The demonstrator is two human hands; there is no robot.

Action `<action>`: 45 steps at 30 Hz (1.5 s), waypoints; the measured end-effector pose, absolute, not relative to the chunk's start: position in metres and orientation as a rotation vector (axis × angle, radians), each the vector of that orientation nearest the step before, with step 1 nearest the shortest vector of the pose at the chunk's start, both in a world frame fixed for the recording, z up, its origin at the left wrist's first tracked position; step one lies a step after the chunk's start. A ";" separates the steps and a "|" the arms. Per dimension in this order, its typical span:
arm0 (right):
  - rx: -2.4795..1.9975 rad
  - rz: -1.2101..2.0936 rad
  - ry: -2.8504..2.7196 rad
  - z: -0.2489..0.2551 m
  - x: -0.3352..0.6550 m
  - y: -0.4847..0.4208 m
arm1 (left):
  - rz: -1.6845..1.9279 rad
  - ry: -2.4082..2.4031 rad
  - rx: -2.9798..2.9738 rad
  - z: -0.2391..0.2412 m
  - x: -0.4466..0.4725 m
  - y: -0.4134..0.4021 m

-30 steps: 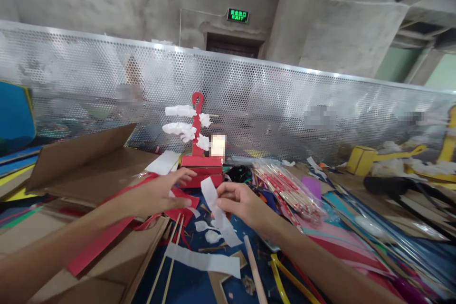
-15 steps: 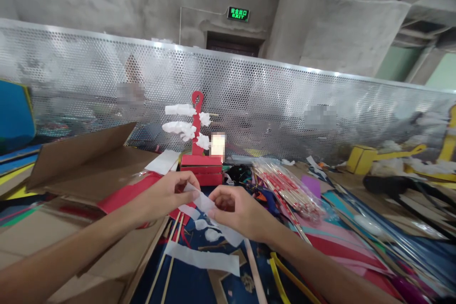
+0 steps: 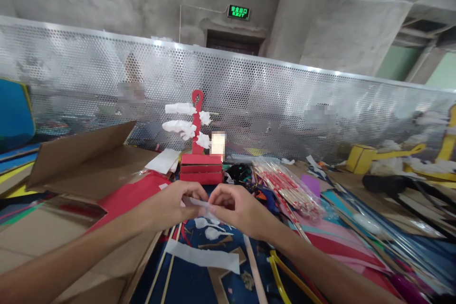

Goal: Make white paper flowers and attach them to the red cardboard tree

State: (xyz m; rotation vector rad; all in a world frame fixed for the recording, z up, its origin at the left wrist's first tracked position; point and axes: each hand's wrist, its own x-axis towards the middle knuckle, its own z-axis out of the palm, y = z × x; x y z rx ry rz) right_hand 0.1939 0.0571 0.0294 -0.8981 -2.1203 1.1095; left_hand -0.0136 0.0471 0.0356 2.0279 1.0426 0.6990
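My left hand (image 3: 174,206) and my right hand (image 3: 237,209) meet in the middle, fingertips nearly touching. Between them they pinch a strip of thin white paper (image 3: 197,203), mostly hidden by the fingers. Just below lie small white paper pieces with twisted tails (image 3: 214,233). Nearer to me, another flat white paper strip (image 3: 203,257) rests across two thin wooden sticks (image 3: 170,266). Behind my hands stands a red cardboard box (image 3: 201,175) with a red upright post (image 3: 197,145). Crumpled white paper shapes (image 3: 178,127) stick out from both sides of the post.
An open brown cardboard box (image 3: 85,166) and red sheet (image 3: 131,199) are at left. Bagged sticks (image 3: 288,190) and coloured sheets (image 3: 342,247) lie at right. Yellow-handled scissors (image 3: 281,278) sit near my right forearm. A perforated metal partition (image 3: 249,99) stands behind.
My hands have come closer together. The white strip, which hung down past my right fingers, is now gathered between my fingertips and mostly out of sight.
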 end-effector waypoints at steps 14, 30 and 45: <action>-0.772 0.118 -2.700 0.030 0.192 0.036 | 0.622 0.819 1.723 0.022 -0.010 0.049; -0.649 -0.154 -2.734 0.032 0.200 0.046 | 0.579 0.878 1.734 0.021 -0.013 0.055; -0.419 -0.377 -2.730 0.036 0.200 0.050 | 0.515 0.915 1.780 0.026 -0.012 0.050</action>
